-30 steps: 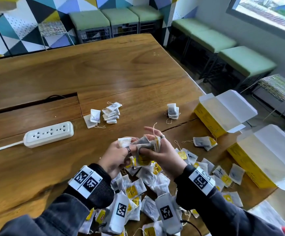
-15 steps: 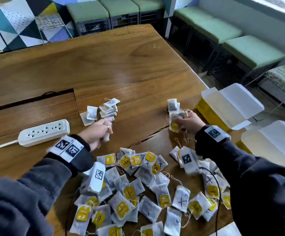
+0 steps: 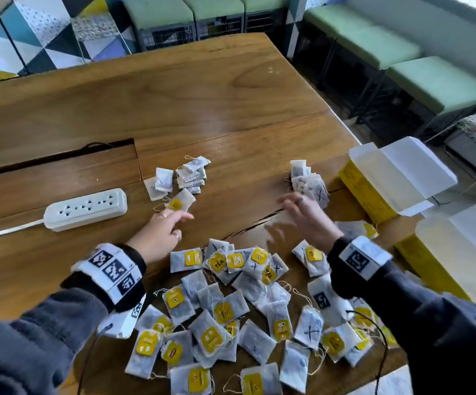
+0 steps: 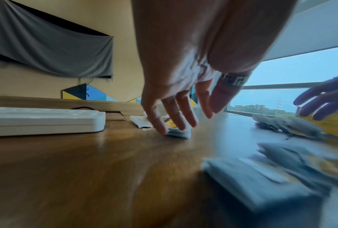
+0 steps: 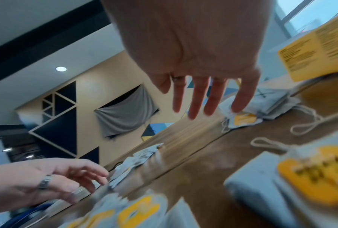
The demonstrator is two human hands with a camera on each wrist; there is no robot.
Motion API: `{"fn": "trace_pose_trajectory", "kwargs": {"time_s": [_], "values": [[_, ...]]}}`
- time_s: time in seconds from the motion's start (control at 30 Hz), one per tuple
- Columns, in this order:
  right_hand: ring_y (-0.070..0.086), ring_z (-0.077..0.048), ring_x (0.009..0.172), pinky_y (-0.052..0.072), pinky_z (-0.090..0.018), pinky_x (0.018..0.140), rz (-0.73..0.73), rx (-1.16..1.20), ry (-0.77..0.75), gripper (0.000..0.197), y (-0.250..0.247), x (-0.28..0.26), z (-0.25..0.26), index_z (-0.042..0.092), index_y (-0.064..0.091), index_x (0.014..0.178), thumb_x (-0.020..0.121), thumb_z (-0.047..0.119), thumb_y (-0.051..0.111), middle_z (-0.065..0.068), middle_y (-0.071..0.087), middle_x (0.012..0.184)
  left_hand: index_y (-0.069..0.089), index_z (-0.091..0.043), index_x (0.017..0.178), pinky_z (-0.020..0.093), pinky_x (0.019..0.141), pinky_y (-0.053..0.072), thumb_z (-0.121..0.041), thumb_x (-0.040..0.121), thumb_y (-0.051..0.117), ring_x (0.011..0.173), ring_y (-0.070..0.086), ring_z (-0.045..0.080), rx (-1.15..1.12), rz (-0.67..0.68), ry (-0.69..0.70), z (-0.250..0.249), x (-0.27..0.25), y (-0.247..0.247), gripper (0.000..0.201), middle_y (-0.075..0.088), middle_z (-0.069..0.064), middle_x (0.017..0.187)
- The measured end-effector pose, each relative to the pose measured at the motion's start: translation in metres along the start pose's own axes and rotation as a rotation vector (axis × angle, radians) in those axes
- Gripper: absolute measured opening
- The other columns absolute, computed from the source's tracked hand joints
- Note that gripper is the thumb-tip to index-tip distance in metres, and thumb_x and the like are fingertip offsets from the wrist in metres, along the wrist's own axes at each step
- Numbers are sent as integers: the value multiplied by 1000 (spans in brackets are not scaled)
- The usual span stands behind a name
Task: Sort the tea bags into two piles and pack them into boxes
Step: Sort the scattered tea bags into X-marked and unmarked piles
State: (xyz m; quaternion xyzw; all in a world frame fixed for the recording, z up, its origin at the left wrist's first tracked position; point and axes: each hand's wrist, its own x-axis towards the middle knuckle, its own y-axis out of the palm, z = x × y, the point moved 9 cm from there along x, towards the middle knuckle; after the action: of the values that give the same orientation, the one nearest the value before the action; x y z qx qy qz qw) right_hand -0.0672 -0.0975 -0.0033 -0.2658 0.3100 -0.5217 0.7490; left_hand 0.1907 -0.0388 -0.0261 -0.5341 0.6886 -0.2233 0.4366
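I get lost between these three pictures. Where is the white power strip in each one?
Head: the power strip lies on the table's left side, beyond the left hand.
Left wrist: at the left edge, left of the fingers.
Right wrist: not visible.
Shared landmark: the left hand.

Both hands, left hand point(image 3: 162, 235) and right hand point(image 3: 306, 216), let go their tea bags and pull back from the left pile point(image 3: 185, 178) and right pile point(image 3: 308, 182), fingers loose
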Motion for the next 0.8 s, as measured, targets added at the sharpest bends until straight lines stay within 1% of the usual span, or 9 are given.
{"fn": "trace_pose_trajectory", "kwargs": {"time_s": [0.1, 0.2, 0.27, 0.37, 0.47, 0.57, 0.63, 0.7, 0.8], "values": [[49, -18, 114, 35, -28, 95, 268, -112, -138, 26, 45, -32, 23, 13, 60, 118, 95, 20, 49, -2, 58, 115, 52, -24, 124, 22, 93, 35, -9, 87, 54, 112, 47, 15, 5, 85, 49, 1, -18, 21, 40, 49, 0, 117], [32, -17, 120, 30, -32, 104, 424, -309, -207, 39, 78, -56, 26, 30, 49, 130, 91, 29, 55, 1, 42, 128, 54, -25, 120, 20, 83, 35, -16, 82, 65, 96, 46, 10, 4, 47, 40, 3, -22, 28, 41, 46, -3, 104], [31, -21, 122, 35, -36, 105, 404, -388, -234, 36, 83, -57, 26, 31, 53, 125, 90, 28, 58, 0, 41, 131, 55, -27, 111, 25, 80, 39, -19, 82, 66, 91, 48, 12, 23, 56, 3, 5, -23, 30, 33, 49, -5, 94], [33, -21, 118, 36, -36, 102, 336, -443, -236, 29, 77, -52, 25, 25, 59, 115, 86, 29, 62, -1, 46, 125, 53, -29, 91, 35, 88, 44, -23, 84, 64, 93, 53, 19, 47, 66, -76, 12, -24, 26, 15, 55, -7, 86], [36, -19, 112, 38, -33, 93, 254, -427, -223, 23, 66, -51, 22, 22, 60, 102, 84, 35, 63, 2, 48, 115, 59, -18, 88, 29, 78, 44, -17, 89, 58, 87, 56, 18, -231, 27, -108, 14, -26, 15, 2, 61, -1, 88], [43, -13, 92, 37, -23, 74, 87, -171, -193, 16, 43, -53, 22, 23, 53, 85, 83, 32, 66, 11, 49, 90, 57, -9, 86, 27, 66, 47, -3, 95, 38, 72, 55, 17, -979, 54, -228, 12, -37, 16, 21, 59, 4, 76], [52, -12, 76, 39, -19, 65, 29, 92, -72, 21, 31, -53, 10, 23, 47, 76, 84, 23, 66, 10, 54, 78, 53, -7, 85, 31, 61, 49, -5, 90, 32, 53, 48, 14, -1439, 109, -278, 2, -44, 19, 21, 49, 3, 61], [57, -6, 62, 44, -17, 58, 21, 394, 55, 19, 28, -55, -1, 21, 47, 80, 88, 13, 62, 3, 57, 74, 53, -6, 88, 28, 51, 45, -16, 79, 41, 43, 37, 11, -1666, 177, -307, -9, -49, 19, 18, 41, 1, 58], [61, -5, 57, 48, -17, 48, 64, 949, 301, 11, 42, -65, -14, 12, 52, 98, 93, 2, 50, -7, 60, 80, 57, -5, 98, 20, 38, 32, -49, 70, 53, 46, 34, 9, -1804, 287, -297, -24, -52, 20, 52, 46, 3, 67]]}}
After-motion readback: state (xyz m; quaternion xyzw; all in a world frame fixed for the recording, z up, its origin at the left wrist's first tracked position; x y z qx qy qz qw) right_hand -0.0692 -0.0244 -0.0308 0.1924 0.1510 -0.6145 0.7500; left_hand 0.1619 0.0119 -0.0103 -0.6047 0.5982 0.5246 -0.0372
